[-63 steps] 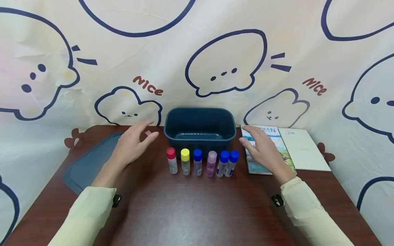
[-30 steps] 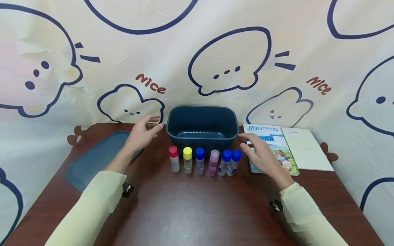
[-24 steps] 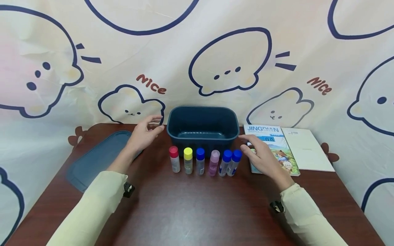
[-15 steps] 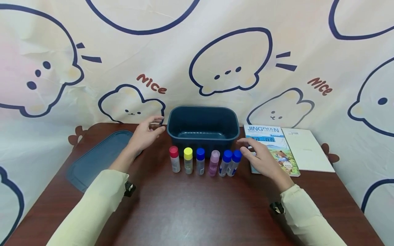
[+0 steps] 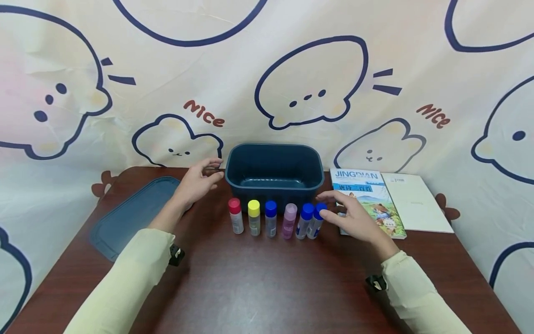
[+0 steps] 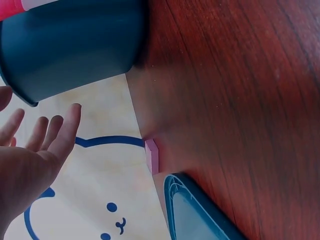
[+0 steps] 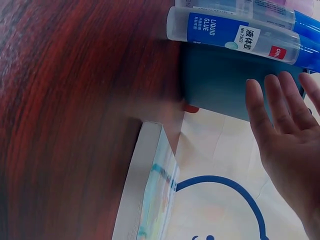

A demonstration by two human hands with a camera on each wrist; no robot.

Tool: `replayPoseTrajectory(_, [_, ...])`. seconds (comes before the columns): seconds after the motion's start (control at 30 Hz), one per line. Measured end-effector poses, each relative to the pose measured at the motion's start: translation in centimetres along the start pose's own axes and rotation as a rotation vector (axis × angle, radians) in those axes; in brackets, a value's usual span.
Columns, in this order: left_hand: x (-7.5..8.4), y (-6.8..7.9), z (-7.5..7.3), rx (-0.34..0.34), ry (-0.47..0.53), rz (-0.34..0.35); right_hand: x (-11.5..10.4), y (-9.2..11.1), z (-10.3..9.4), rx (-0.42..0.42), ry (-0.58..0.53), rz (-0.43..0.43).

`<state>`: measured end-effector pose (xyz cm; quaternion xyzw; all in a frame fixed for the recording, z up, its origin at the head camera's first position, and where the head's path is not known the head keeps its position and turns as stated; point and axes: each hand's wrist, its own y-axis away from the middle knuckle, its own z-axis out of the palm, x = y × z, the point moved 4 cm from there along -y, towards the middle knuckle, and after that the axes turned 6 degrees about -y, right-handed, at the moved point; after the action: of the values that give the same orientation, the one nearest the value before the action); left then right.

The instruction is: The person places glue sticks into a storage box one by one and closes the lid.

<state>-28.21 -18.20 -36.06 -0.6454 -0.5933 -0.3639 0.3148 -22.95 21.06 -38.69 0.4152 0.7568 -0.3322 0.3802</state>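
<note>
Several small glue bottles stand in a row before a dark teal bin [image 5: 274, 189]: one red-capped [image 5: 236, 222], one yellow-capped [image 5: 254, 225], one pink [image 5: 289, 222], the rest blue-capped. My right hand [image 5: 354, 217] is at the rightmost blue-capped glue bottle [image 5: 314, 227], its thumb tip overlapping the cap and its other fingers stretched behind it. The right wrist view reads "LIQUID GLUE" on that bottle's label [image 7: 220, 33]; the thumb is hidden there. My left hand [image 5: 196, 185] hovers with relaxed fingers just left of the bin, holding nothing.
A teal lid [image 5: 129, 218] lies at the left of the brown table [image 5: 258, 287]. Near it, in the left wrist view, is a small pink block [image 6: 152, 156]. Two books, one illustrated [image 5: 375, 199] and one pale [image 5: 417, 204], lie at the right. A printed cloth [image 5: 233, 83] hangs behind.
My right hand has moved left and slightly toward me, its thumb now reaching the rightmost bottle's cap. My left hand moved right to the bin's side earlier and has since stayed there.
</note>
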Motion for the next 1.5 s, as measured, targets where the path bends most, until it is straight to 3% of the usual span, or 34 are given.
replayPoseTrajectory(0.57, [-0.8, 0.2, 0.0, -0.061, 0.123, -0.014, -0.2, -0.1, 0.2, -0.035, -0.047, -0.029])
replayPoseTrajectory(0.9, [-0.9, -0.1, 0.2, -0.049, 0.25, -0.009, -0.4, 0.0, 0.2, -0.029, -0.053, -0.038])
replayPoseTrajectory(1.5, [-0.4, -1.0, 1.1, -0.072, 0.299, 0.015, -0.6, 0.1, -0.2, 0.036, -0.051, -0.01])
